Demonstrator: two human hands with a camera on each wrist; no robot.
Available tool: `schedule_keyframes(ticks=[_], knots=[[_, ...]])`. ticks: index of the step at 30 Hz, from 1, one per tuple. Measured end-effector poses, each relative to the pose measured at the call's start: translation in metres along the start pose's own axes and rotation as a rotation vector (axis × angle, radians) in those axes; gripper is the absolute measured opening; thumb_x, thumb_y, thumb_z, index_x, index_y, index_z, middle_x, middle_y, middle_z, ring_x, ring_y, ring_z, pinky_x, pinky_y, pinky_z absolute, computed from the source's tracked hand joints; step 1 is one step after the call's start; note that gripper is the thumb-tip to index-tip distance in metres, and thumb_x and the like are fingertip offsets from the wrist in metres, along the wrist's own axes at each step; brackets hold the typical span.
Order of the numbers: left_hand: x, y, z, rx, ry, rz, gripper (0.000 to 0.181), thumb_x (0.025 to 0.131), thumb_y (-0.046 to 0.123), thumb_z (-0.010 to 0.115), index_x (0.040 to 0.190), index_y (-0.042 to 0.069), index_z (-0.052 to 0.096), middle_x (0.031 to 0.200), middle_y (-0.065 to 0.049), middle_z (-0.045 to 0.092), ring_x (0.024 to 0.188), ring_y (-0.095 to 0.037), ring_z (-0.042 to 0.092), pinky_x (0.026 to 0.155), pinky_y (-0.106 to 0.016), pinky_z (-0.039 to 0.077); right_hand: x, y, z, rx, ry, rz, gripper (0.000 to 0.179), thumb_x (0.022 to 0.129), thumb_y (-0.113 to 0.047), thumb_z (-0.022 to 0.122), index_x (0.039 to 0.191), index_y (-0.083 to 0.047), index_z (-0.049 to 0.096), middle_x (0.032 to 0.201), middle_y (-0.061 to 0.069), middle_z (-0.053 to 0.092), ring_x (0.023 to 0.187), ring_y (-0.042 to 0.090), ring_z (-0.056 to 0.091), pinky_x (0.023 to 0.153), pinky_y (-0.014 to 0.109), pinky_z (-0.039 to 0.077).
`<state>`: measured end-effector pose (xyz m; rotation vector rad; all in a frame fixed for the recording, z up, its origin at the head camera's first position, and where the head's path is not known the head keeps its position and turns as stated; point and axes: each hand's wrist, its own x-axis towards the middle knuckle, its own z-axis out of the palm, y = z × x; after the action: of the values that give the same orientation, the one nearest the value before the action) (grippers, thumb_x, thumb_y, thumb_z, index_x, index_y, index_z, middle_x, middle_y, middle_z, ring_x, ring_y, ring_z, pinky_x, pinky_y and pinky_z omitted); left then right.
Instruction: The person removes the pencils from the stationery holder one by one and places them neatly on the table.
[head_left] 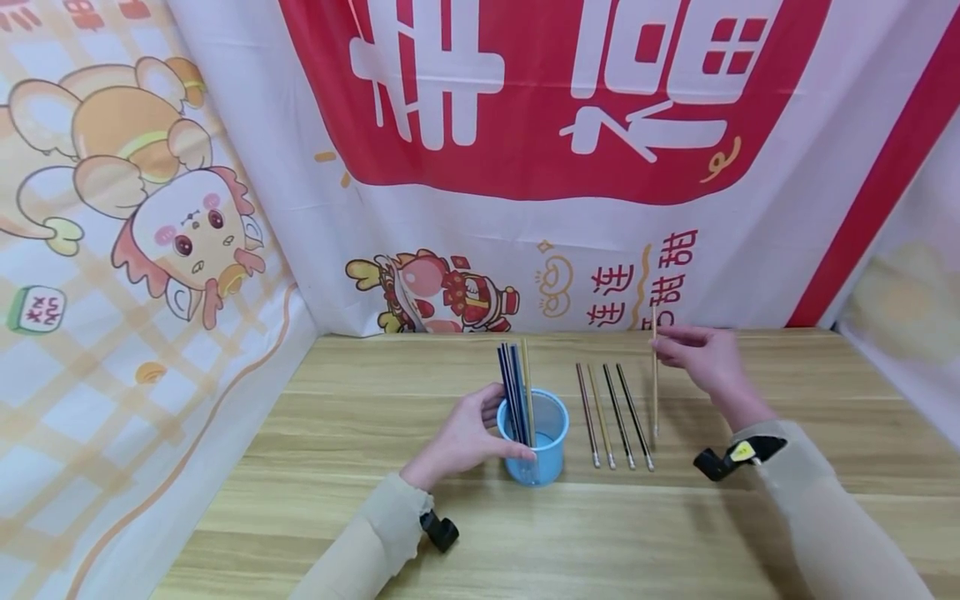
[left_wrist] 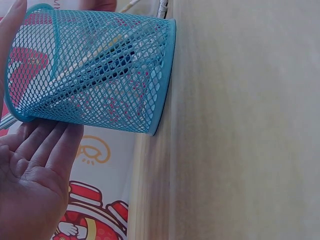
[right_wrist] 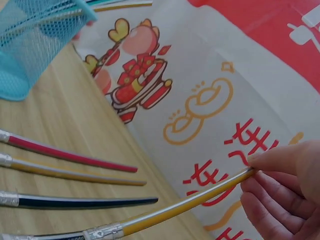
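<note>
A light blue mesh pencil cup (head_left: 552, 460) stands on the table with several dark blue pencils (head_left: 512, 387) and a yellowish one leaning inside. My left hand (head_left: 463, 435) holds the cup from its left side, thumb across the front and fingers at the back. My right hand (head_left: 703, 357) pinches a yellow pencil (right_wrist: 190, 202) near its far end, the eraser end pointing toward me. Left of it lie a dark red pencil (head_left: 587, 412), another yellow pencil (head_left: 602, 414) and two black pencils (head_left: 618, 414), side by side with their white erasers toward me.
The wooden table (head_left: 480, 542) meets a white and red printed cloth (head_left: 480, 183) at its back edge. Another printed cloth (head_left: 247, 375) hangs along the left side. Black wrist cameras sit on both sleeves.
</note>
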<state>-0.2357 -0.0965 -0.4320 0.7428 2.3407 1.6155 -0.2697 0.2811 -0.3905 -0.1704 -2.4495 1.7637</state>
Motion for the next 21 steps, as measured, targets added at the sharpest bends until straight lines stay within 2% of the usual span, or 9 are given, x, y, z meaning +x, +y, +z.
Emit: schedule_keyframes(ticks=[5,9,15,21], knots=[[0.000,0.000,0.000,-0.003,-0.001,0.005,0.091,0.070,0.033,0.096,0.147,0.017,0.050,0.143,0.002,0.057,0.130,-0.016,0.054,0.110,-0.034,0.043,0.003,0.011,0.003,-0.032,-0.077,0.032,0.056,0.094,-0.028,0.077,0.135,0.004,0.059,0.117,0.015,0.071,0.088,0.010,0.073,0.082,0.021,0.057],[0.001,0.000,0.000,-0.002,-0.002,0.007,0.092,0.070,0.033,0.096,0.147,0.018,0.050,0.143,0.003,0.057,0.130,-0.015,0.054,0.110,-0.034,0.043,0.006,0.022,0.006,-0.044,-0.128,0.035,0.052,0.093,-0.021,0.077,0.132,0.009,0.060,0.111,0.017,0.073,0.087,0.013,0.073,0.082,0.025,0.059],[0.001,-0.001,0.000,-0.001,-0.003,0.017,0.090,0.070,0.032,0.096,0.146,0.018,0.051,0.142,0.003,0.057,0.130,-0.015,0.054,0.110,-0.033,0.043,0.010,0.035,0.010,-0.113,-0.146,0.025,0.045,0.093,-0.015,0.076,0.129,0.009,0.062,0.107,0.018,0.074,0.083,0.014,0.072,0.076,0.025,0.060],[0.002,-0.001,0.001,0.000,-0.002,0.011,0.092,0.070,0.032,0.096,0.148,0.016,0.049,0.143,0.001,0.056,0.130,-0.016,0.054,0.110,-0.034,0.043,0.010,0.041,0.016,-0.141,-0.156,0.059,0.043,0.093,-0.014,0.075,0.129,0.007,0.064,0.106,0.017,0.074,0.085,0.018,0.071,0.075,0.025,0.059]])
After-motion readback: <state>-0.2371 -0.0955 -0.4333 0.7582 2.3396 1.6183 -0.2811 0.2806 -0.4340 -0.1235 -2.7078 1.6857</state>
